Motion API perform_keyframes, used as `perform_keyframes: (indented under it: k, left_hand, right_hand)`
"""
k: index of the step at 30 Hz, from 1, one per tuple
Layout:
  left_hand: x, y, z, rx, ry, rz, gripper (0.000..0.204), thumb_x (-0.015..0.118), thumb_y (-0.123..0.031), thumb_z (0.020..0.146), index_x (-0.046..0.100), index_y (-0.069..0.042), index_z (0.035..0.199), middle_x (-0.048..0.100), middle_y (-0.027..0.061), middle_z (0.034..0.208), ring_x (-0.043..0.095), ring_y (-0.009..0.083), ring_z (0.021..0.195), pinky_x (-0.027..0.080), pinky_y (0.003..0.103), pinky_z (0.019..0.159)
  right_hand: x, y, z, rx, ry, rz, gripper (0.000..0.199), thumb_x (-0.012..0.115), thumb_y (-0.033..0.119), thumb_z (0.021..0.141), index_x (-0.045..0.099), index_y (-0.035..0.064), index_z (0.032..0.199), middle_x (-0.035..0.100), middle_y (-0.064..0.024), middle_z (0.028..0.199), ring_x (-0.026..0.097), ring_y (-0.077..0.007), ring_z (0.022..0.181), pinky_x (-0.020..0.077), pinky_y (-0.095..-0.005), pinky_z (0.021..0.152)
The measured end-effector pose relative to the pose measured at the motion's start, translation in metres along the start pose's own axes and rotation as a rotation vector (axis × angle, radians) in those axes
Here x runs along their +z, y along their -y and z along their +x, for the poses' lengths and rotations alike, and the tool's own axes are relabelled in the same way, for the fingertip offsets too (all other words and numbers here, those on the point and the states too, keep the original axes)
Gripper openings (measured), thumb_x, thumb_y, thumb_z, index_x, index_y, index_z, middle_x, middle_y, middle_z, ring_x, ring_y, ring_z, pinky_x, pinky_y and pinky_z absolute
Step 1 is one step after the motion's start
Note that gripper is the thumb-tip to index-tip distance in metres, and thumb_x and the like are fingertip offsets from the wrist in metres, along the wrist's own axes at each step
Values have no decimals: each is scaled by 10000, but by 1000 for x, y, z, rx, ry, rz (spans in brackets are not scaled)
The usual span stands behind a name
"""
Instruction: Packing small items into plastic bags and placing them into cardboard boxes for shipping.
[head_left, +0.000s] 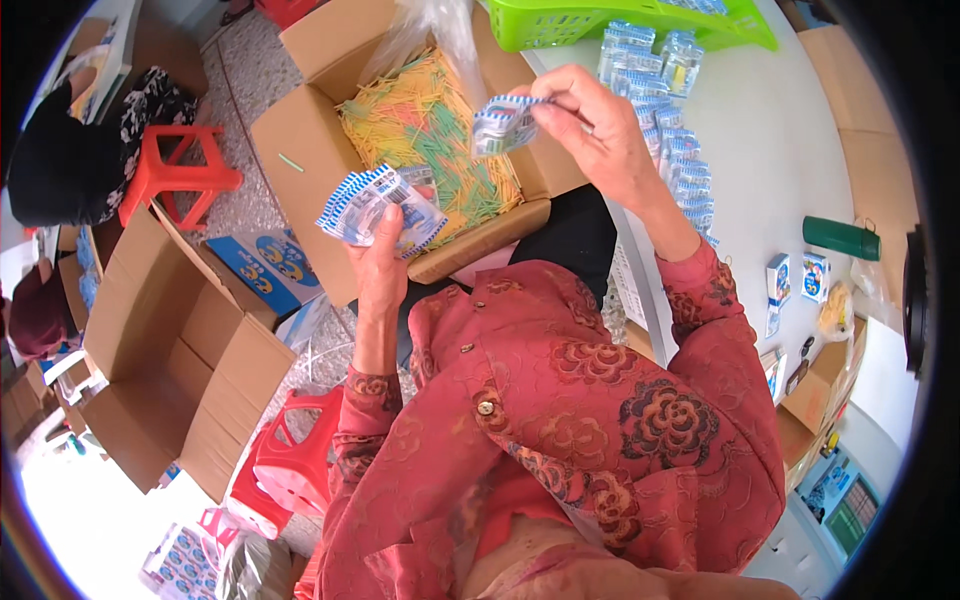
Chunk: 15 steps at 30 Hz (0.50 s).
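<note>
My left hand [378, 262] is closed on a fanned bunch of small clear packets [370, 205] with blue-and-white striped edges, its thumb pressed on top. In a pinch, my right hand [605, 135] holds up a single packet [500, 128] of the same kind by its edge. Below both hands stands an open cardboard box [300, 140], partly filled with many thin yellow, green and orange sticks [430, 140]. What the packets contain is too small to make out.
Rows of similar packets [690, 190] lie on the white table [760, 130] at right, near a green basket [560, 28] and a dark green bottle [842, 238]. At left are an opened carton [190, 370], a red stool [180, 165] and a seated person [70, 160].
</note>
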<state>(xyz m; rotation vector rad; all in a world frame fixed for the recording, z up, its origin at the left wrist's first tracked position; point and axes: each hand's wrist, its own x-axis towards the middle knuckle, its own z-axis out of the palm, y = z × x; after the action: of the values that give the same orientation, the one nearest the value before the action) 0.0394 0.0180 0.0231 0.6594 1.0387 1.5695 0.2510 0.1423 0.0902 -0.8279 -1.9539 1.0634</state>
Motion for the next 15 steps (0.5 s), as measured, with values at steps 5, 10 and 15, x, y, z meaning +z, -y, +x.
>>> perform_keyframes:
  k: [5,10,15]
  left_hand:
    - [-2,5,1,-35,-40,-65,336,561,-115,848,452,-55,1160,599,150,1007,598,241,904,495,371,788]
    - [2,2,-1,-65,-11,-45,302,538,-143,860,465,-20,1126,617,173,936,603,244,864,491,373,772]
    - [16,3,0,-129,16,25,249,545,-151,854,506,0,1048,624,150,852,599,229,811,481,356,750]
  right_hand:
    - [-45,-13,-8,109,-120,116,110,524,62,870,499,37,974,575,-16,795,527,-63,715,429,-214,645]
    - [-128,-30,-22,227,-335,61,142,500,117,894,504,62,1024,593,-24,866,539,-71,792,440,-233,734]
    - [-208,-76,-42,267,-339,-158,133,479,129,905,491,77,1026,590,-22,878,531,-82,837,421,-248,790]
